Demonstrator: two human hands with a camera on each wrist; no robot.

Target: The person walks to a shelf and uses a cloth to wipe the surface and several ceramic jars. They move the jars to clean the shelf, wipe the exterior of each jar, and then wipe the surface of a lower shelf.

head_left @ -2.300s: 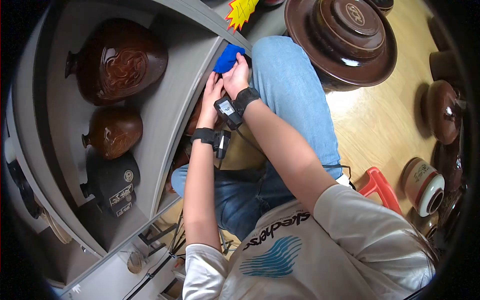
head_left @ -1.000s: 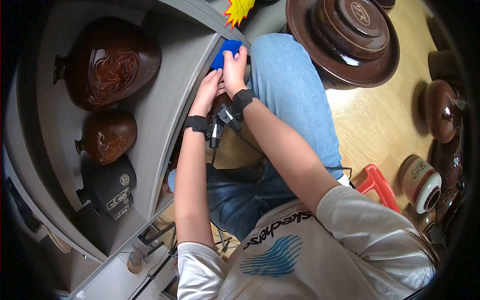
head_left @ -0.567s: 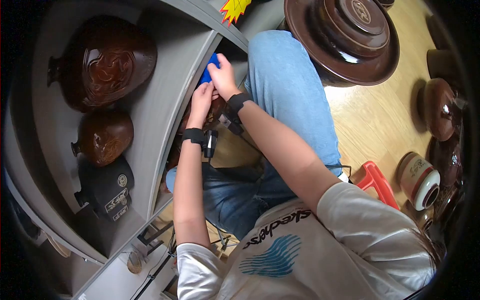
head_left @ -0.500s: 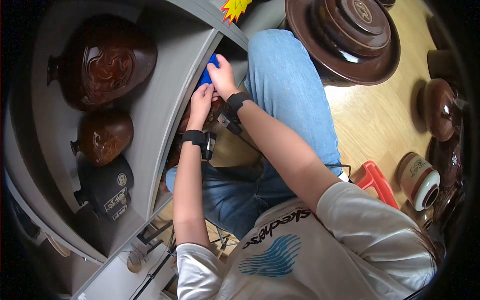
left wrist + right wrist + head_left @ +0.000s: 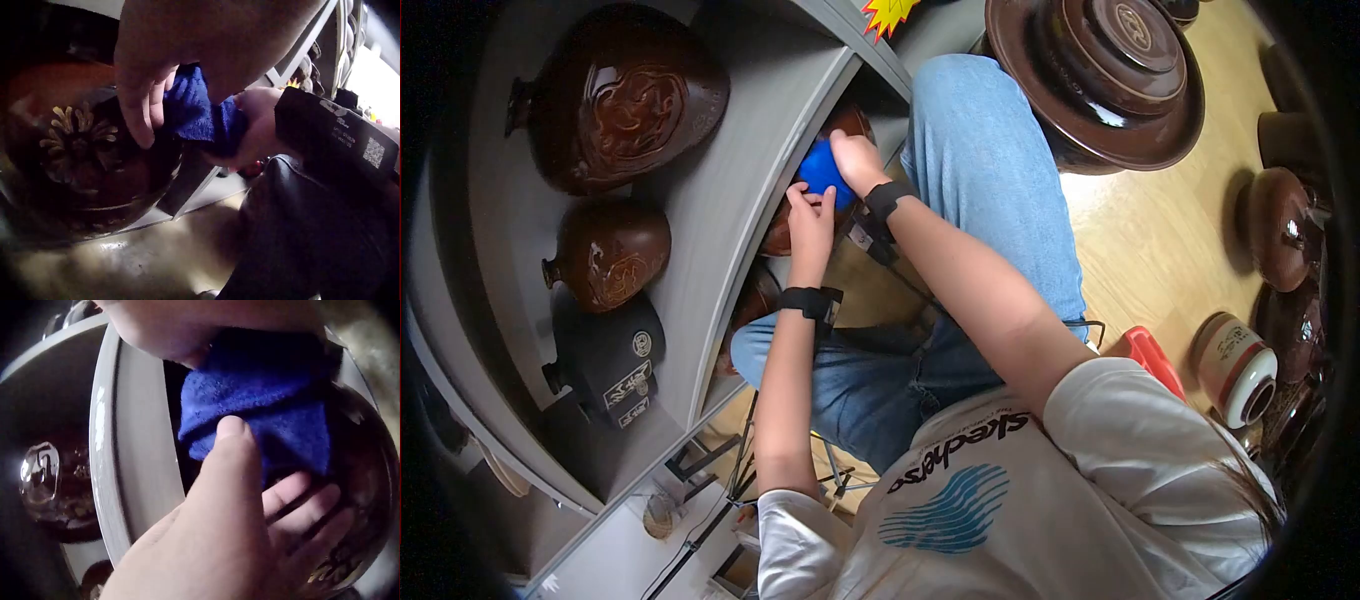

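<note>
A blue cloth (image 5: 823,172) lies between both hands over a dark brown glazed jar (image 5: 81,150), which bears a gold flower relief. My right hand (image 5: 860,165) grips the cloth from the upper right side. Thumb on the cloth's face and index finger hidden behind it, my left hand (image 5: 212,506) pinches its lower edge. The other left fingers hang loosely curled beside the jar in the left wrist view. In the head view, the hands and cloth cover most of the jar, and its rounded side shows around them.
A grey shelf (image 5: 775,150) stands to the left, its edge close beside the hands. Brown vases (image 5: 635,100) and a black vase (image 5: 605,355) sit on it. A large brown lidded jar (image 5: 1100,90), a red plastic object (image 5: 1150,360) and a cream jar (image 5: 1238,368) are to the right.
Both hands have come down and closer to the body with the cloth. The cloth is spread wider between them, and more of the jar under the shelf edge shows.
</note>
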